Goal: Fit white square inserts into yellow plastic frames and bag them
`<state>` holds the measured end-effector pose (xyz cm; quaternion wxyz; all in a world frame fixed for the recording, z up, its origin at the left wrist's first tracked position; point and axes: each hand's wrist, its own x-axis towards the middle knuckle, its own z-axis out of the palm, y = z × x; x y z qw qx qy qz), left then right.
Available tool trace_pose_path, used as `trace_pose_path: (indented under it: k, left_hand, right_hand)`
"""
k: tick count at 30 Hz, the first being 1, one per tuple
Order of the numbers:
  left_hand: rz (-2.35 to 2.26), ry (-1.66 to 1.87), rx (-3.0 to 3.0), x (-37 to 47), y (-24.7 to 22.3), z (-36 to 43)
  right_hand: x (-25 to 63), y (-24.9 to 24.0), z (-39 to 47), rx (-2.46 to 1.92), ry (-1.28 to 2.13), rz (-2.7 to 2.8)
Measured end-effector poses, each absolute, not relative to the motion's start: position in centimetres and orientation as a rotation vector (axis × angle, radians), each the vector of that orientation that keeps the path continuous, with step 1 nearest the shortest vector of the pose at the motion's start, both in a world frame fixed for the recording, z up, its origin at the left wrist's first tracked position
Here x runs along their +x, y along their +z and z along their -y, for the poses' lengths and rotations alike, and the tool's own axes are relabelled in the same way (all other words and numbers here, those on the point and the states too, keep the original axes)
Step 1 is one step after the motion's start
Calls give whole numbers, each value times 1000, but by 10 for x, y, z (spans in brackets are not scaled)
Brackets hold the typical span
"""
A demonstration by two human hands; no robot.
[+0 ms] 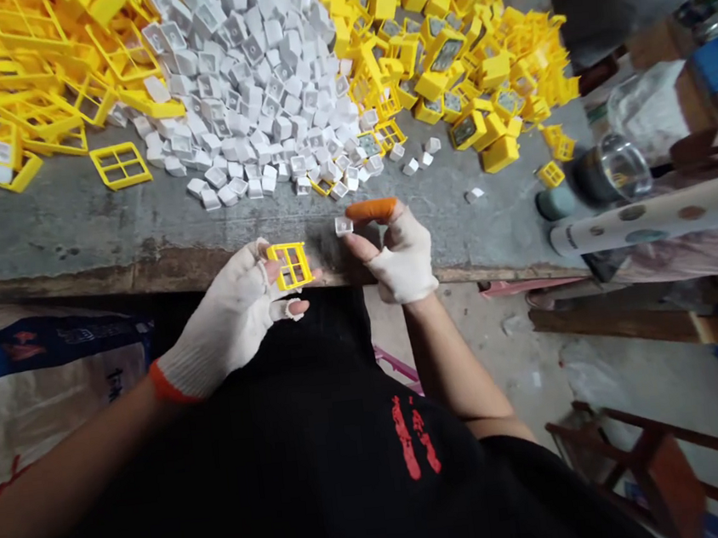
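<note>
My left hand [252,289], in a white knit glove with bare fingertips, is closed on a small yellow plastic frame [298,264] with square openings. Just to the right, my right hand [398,243] pinches a small white plastic cap [343,226] between thumb and an orange-covered forefinger. The cap's hollow side shows, and it is apart from the frame. Both hands are over the near edge of the workbench. Beyond them lies a heap of similar white caps [256,83]. A single yellow frame [121,166] rests flat left of that heap.
Yellow frames [5,75] are piled at the back left, and yellow block-like pieces [439,55] at the back right. A clear jar [624,168] and a long white tube [661,216] lie at the bench's right end. A wooden stool [663,477] stands on the floor.
</note>
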<state>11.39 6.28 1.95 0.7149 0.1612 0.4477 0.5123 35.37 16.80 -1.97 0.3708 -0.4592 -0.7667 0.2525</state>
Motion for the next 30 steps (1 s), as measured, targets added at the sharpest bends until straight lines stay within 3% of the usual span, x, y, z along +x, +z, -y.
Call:
trace_pose_path:
  k: [6, 16, 22, 30]
  left_hand:
    - [-908, 1125, 374, 124, 12, -64]
    - [-816, 1097, 318, 124, 13, -57]
    - [-799, 1074, 261, 116, 4, -55]
    - [-982, 1223, 263, 114, 12, -59]
  right_hand:
    - [340, -11, -127, -1023, 770, 1922]
    - [336, -2, -122, -735, 355, 2078]
    - [348, -4, -136, -635, 503, 2338]
    - [353, -21, -223, -1467, 134, 2302]
